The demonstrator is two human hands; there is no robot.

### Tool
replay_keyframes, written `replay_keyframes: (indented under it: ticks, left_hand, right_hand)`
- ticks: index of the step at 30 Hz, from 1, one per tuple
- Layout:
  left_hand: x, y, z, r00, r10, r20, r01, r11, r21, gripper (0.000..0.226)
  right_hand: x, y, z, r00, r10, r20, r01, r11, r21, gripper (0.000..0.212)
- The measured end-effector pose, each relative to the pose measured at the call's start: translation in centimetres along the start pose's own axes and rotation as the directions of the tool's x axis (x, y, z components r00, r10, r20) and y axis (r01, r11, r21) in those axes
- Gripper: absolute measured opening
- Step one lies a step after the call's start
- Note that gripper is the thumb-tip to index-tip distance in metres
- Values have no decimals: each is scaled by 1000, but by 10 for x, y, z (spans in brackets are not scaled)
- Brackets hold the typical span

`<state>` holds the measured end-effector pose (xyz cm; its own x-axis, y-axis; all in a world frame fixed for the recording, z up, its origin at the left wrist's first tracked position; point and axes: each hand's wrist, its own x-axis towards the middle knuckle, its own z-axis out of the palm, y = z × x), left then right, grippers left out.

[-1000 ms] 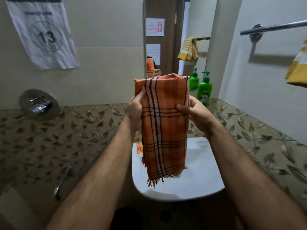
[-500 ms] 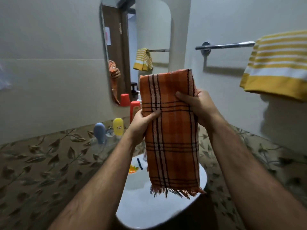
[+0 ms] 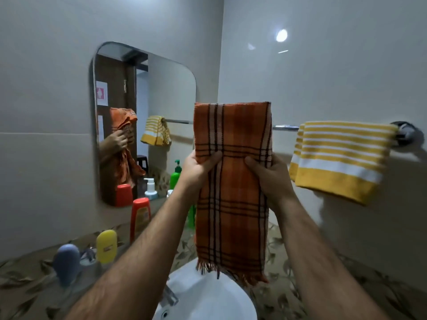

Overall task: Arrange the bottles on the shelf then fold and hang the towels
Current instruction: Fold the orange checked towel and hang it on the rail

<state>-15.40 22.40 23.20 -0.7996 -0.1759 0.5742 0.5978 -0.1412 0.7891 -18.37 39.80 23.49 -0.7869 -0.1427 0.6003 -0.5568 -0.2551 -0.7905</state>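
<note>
orange plaid towel [image 3: 232, 181] upright, left hand [image 3: 200, 168] and right hand [image 3: 271, 175] fingers clamped on it

Dim, soft picture; lamp glare [image 3: 282, 35] on wall [image 3: 323, 72].

I count two towels: one orange plaid towel [image 3: 232, 181], one yellow striped towel [image 3: 339, 158]. Bottles: one red [image 3: 139, 217], one yellow [image 3: 106, 245], one blue-grey [image 3: 66, 262], one green [image 3: 191, 215] (mirror reflections excluded). One towel bar [image 3: 285, 128], one sink [image 3: 208, 299], one mirror [image 3: 166, 88].
</note>
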Motion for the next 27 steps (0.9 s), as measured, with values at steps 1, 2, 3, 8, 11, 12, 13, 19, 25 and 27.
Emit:
replay_keyframes:
  ticks: [1, 2, 3, 8, 11, 12, 13, 19, 25, 27]
  left_hand:
    - [6, -1, -2, 1000, -7, 13, 7, 1000, -27, 44]
    - [13, -5, -5, 999, -16, 40, 18, 999, -44, 53]
    - [21, -9, -8, 995, -38, 91, 43, 998, -48, 64]
    - [66, -20, -6, 978, -82, 190, 83, 997, 4, 60]
    - [106, -11, 7, 989, 9, 144, -13, 999, 30, 30]
    - [121, -8, 11, 989, 39, 140, -45, 998, 44, 21]
    - [139, -7, 16, 987, 67, 144, -77, 995, 63, 15]
    - [236, -25, 38, 980, 186, 67, -197, 950, 244, 31]
    - [288, -65, 53, 963, 259, 75, -262, 830, 493, 32]
    - [295, -71, 59, 956, 285, 69, -272, 777, 568, 33]
  right_hand:
    - [8, -3, 1, 1000, -29, -3, 29, 999, -20, 14]
    - [15, -7, 1, 999, -50, -13, 50, 998, -35, 14]
    - [24, -10, 1, 997, -69, -26, 68, 997, -46, 13]
    - [73, -16, 1, 987, -87, -132, 76, 994, -80, 11]
    - [108, -19, -4, 962, -154, -228, 115, 978, -177, 6]
    - [119, -24, -6, 948, -194, -254, 126, 957, -261, 3]
    - [132, -28, -8, 929, -242, -281, 130, 922, -365, 5]
    - [207, -23, -11, 837, -428, -340, 111, 743, -660, 37]
    - [249, 6, -22, 832, -505, -229, -162, 175, -971, 71]
    - [252, 9, -24, 850, -480, -218, -240, 16, -971, 80]
